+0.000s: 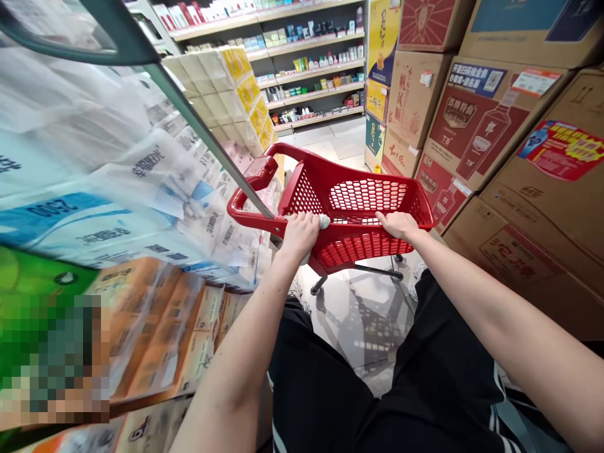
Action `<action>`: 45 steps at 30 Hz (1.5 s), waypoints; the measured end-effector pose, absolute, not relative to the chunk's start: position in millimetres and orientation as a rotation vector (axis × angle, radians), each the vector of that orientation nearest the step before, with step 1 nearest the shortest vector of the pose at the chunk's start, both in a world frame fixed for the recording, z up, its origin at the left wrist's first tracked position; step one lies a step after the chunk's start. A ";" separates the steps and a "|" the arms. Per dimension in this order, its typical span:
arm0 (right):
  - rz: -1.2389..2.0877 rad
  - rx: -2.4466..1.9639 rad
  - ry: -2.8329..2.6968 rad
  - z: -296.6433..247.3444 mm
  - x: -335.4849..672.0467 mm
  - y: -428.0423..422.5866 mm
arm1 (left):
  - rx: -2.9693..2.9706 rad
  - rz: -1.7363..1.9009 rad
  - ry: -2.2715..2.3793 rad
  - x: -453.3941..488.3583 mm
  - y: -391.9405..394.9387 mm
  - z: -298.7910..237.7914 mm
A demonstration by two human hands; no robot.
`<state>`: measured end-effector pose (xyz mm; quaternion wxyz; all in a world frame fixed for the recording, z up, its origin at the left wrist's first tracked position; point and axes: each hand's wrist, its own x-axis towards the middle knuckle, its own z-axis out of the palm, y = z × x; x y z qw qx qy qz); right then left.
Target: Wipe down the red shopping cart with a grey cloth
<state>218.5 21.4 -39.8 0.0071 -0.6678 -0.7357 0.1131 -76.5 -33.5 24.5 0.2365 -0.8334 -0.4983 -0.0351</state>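
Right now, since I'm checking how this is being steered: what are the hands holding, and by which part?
Both hands hold the near top rim of the red shopping trolley: the left hand, over a pale cloth or tissue, and the right hand.

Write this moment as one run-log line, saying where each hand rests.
left grip: on rim of red shopping cart, over pale cloth | right grip: on same rim | nearby: wrapped tissue packs; cardboard cartons

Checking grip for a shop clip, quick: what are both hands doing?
Left hand: closed on the red shopping basket's rim, a pale soft item under it.
Right hand: closed on the same rim.
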 end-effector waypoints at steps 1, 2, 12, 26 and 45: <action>0.349 -2.093 -2.304 -39.7 217.4 20.1 | -2.283 -0.097 -1.376 -72.8 -35.1 22.6; 0.344 -2.099 -2.305 -39.5 216.6 18.6 | -2.281 -0.098 -1.385 -69.4 -36.8 21.0; 0.362 -2.193 -2.254 -38.8 217.0 6.3 | -2.322 -0.132 -1.338 -105.4 -64.1 39.8; 0.348 -2.120 -2.303 -38.2 202.7 -9.4 | -2.498 -0.144 -1.332 -6.1 -55.2 -11.9; 0.410 -2.143 -2.232 -32.3 210.9 6.0 | -2.254 -0.271 -1.453 -119.8 -76.1 46.6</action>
